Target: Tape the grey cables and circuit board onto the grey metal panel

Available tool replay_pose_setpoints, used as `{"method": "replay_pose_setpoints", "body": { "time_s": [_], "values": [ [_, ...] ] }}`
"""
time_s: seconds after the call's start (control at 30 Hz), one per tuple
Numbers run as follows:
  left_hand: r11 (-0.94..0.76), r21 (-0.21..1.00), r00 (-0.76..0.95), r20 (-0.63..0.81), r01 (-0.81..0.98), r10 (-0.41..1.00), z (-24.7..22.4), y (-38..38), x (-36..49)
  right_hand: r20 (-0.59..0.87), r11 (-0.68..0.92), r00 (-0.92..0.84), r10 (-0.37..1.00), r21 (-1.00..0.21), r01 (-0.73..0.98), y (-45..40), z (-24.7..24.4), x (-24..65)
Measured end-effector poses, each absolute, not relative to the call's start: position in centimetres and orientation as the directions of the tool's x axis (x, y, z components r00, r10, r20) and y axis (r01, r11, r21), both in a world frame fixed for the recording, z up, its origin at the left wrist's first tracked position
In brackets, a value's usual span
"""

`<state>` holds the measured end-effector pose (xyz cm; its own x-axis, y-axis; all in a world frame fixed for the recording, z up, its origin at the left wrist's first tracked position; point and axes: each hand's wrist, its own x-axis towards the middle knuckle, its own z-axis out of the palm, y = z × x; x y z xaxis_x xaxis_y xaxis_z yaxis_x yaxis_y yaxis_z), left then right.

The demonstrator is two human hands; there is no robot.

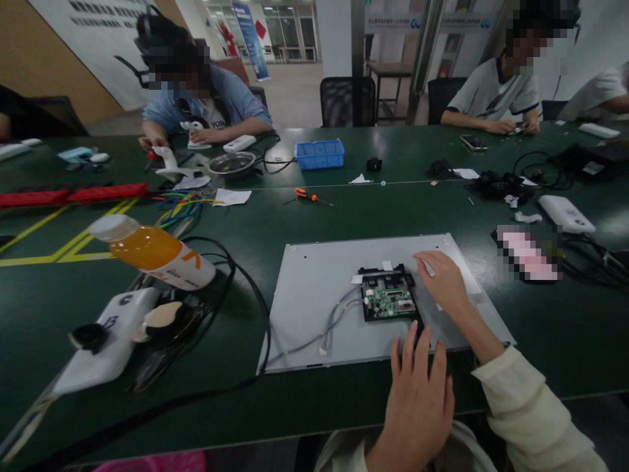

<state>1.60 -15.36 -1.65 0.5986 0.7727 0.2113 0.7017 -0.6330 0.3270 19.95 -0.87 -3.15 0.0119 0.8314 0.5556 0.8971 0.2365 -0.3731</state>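
Note:
A flat white panel [304, 295] lies on the green table, with a green circuit board [390, 301] in a black frame on it. Grey cables [334, 318] run from the board's left side across the panel. My left hand [417, 387] is at the panel's front edge below the board, fingers spread and holding nothing visible. To the right of the board, my right hand [442, 282] is over the panel, its fingers bent towards the thumb near the black frame's upper right corner; whether anything is between them is too small to tell.
An orange drink bottle [152, 252], black cables and a white device [111, 341] are at the left. Beyond the panel lie a screwdriver [307, 195] and a blue basket [319, 155]. A phone [528, 254] is at the right. Two people [206, 98] [496, 98] sit opposite.

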Motion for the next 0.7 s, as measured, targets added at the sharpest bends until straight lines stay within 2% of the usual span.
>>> {"method": "replay_pose_setpoints", "body": {
  "time_s": [0.33,0.53,0.7],
  "values": [
    [-0.691,0.359,0.676,0.189,0.627,0.712,-0.5,-15.0,1.2,0.512,0.100,0.162,0.844,-0.446,0.889,-2.0,0.3,22.7],
    [-0.622,0.442,0.614,0.182,0.647,0.768,-0.7,-14.9,1.7,0.399,-0.147,0.354,0.846,-0.464,0.874,-7.3,0.2,26.5],
    [-0.576,0.507,0.573,0.184,0.641,0.799,-0.6,-14.6,1.8,0.222,-0.169,0.316,0.922,-0.503,0.848,-10.1,-2.1,27.8]
  ]
}}
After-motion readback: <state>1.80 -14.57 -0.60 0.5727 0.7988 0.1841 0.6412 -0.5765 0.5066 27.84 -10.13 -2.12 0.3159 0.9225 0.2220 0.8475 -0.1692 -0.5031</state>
